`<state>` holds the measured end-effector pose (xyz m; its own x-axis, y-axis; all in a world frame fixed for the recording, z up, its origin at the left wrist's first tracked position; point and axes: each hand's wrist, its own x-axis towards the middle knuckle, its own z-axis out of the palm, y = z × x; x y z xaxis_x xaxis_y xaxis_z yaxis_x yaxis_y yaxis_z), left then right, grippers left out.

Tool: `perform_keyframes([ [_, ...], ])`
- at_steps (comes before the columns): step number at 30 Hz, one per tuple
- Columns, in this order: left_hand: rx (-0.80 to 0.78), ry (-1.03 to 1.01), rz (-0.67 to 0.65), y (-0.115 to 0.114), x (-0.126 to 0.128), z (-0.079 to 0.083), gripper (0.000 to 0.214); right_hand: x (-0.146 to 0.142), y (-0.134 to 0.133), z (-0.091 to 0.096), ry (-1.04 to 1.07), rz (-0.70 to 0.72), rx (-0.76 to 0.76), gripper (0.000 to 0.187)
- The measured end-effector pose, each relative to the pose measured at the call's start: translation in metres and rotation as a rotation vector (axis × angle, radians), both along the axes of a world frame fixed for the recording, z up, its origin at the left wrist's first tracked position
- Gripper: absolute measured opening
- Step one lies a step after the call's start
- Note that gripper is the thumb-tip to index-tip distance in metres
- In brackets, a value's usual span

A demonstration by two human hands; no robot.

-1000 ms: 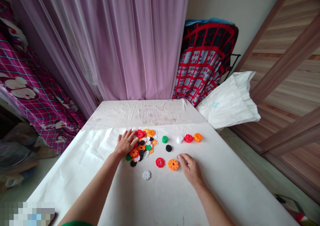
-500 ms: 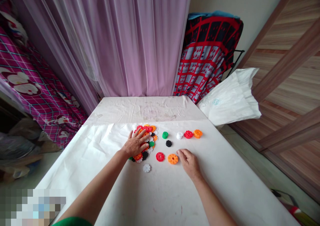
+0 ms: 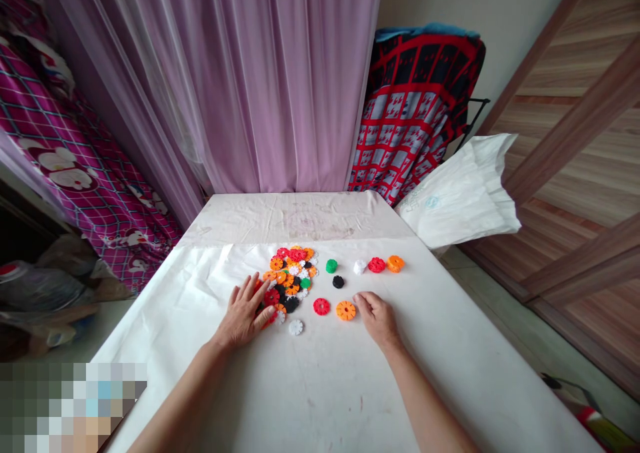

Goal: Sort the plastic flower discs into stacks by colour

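My left hand [image 3: 245, 311] lies spread, palm down, over the left edge of a pile of notched plastic discs [image 3: 287, 276] in orange, red, black, white and green. Beside the orange disc stack [image 3: 346, 311], my right hand [image 3: 376, 314] rests with its fingers curled in; whatever they may hold is hidden. Between the hands are a red disc [image 3: 321, 307] and a white disc [image 3: 296, 327]. Farther back stand a green stack [image 3: 331, 266], a black stack [image 3: 339, 282], a white stack [image 3: 360, 266], a red stack [image 3: 377, 265] and another orange stack [image 3: 395, 264].
A white cloth covers the table [image 3: 310, 393]. Off its right side sticks a white plastic bag [image 3: 465, 196]. Purple curtains [image 3: 280, 86] hang behind the far edge, and a red-and-black patterned cloth [image 3: 410, 113] drapes at the back right.
My left hand has slid left and nearer from the middle of the pile, uncovering more discs. My right hand stays beside the orange stack. The view has shifted slightly.
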<state>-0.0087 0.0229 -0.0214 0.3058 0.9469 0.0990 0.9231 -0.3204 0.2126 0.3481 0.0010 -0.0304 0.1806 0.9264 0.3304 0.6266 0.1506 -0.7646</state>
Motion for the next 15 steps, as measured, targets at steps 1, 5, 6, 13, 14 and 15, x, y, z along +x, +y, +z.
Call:
perform_keyframes([
  [1, 0.015, 0.007, -0.018, -0.005, 0.003, -0.002, 0.067, 0.0, 0.0, 0.0, -0.007, -0.003, 0.0, 0.042],
  [5, 0.018, 0.033, -0.064, -0.006, 0.025, -0.001, 0.064, -0.001, 0.001, -0.001, -0.032, -0.017, 0.007, 0.044],
  [6, 0.014, 0.035, -0.077, -0.002, 0.032, 0.001, 0.063, -0.001, 0.001, -0.001, -0.035, -0.021, 0.008, 0.044],
  [13, -0.031, 0.018, -0.01, 0.025, 0.062, 0.011, 0.062, -0.002, 0.001, -0.001, -0.058, -0.032, 0.023, 0.046],
  [14, -0.031, 0.016, 0.003, 0.025, 0.063, 0.012, 0.063, -0.002, 0.001, -0.001, -0.062, -0.034, 0.026, 0.047],
  [15, -0.032, 0.015, 0.005, 0.023, 0.062, 0.012, 0.063, -0.002, 0.001, -0.001, -0.064, -0.036, 0.027, 0.047],
])
